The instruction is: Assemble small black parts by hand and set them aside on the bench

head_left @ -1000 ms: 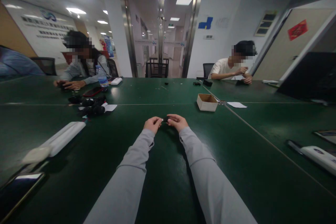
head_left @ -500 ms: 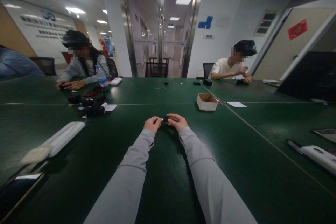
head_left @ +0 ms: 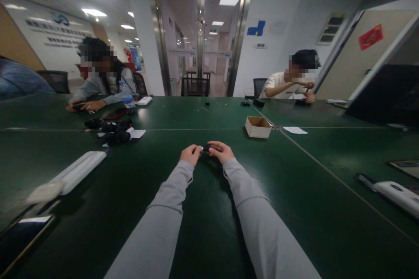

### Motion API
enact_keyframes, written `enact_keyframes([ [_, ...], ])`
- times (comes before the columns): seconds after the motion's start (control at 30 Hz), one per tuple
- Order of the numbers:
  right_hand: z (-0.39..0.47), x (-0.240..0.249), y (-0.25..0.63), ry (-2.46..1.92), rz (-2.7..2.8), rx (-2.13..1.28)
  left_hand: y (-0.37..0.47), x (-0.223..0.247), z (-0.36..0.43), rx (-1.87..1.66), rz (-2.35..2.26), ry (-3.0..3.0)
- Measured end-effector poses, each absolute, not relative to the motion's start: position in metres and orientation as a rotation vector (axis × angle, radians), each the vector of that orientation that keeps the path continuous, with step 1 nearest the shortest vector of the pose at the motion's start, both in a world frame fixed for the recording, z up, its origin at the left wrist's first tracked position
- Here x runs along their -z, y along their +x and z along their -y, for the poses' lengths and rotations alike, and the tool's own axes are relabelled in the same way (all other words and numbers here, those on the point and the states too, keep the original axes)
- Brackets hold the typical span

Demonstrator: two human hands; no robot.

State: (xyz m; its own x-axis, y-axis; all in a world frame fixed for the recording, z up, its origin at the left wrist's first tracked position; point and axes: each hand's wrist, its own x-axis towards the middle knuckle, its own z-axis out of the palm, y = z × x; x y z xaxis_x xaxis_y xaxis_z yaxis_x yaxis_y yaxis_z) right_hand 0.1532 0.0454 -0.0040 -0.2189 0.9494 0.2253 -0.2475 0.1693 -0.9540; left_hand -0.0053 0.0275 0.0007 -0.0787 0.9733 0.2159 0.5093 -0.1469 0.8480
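Observation:
Near the middle of the head view, a small black piece with a silvery end (head_left: 205,148) is held just above the green table (head_left: 209,209). My left hand (head_left: 190,154) pinches it at the silvery end. From the other side, my right hand (head_left: 222,152) has thumb and fingers closed round its dark part. Fingertips cover much of the piece, so its exact kind does not show. Beyond my right hand stands an open pale cardboard box (head_left: 258,130).
Black devices (head_left: 116,133) lie on paper at the left, near a water bottle (head_left: 127,96). A long white case (head_left: 78,172) and a phone (head_left: 24,244) are nearer me. At right lies a white device (head_left: 399,194). Two people sit across the table.
My hands stay almost in place, with a little more of the silvery end showing between them. Across the table, the right-hand person's raised hand has shifted.

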Motion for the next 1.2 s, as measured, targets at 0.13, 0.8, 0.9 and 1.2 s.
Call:
enact_keyframes([
  [0.13,-0.045,0.004,0.152,-0.753,1.312,-1.327,-0.005,0.002,-0.031,-1.162,-1.589,1.668],
  [0.8,-0.041,-0.002,0.153,-0.739,1.346,-1.342,-0.001,-0.009,-0.022,-1.155,-1.620,1.563],
  [0.9,-0.042,0.000,0.153,-0.757,1.327,-1.339,-0.001,-0.003,-0.026,-1.160,-1.564,1.555],
  [1.2,-0.047,0.001,0.155,-0.790,1.276,-1.366,-0.002,0.006,-0.029,-1.349,-1.418,1.730],
])
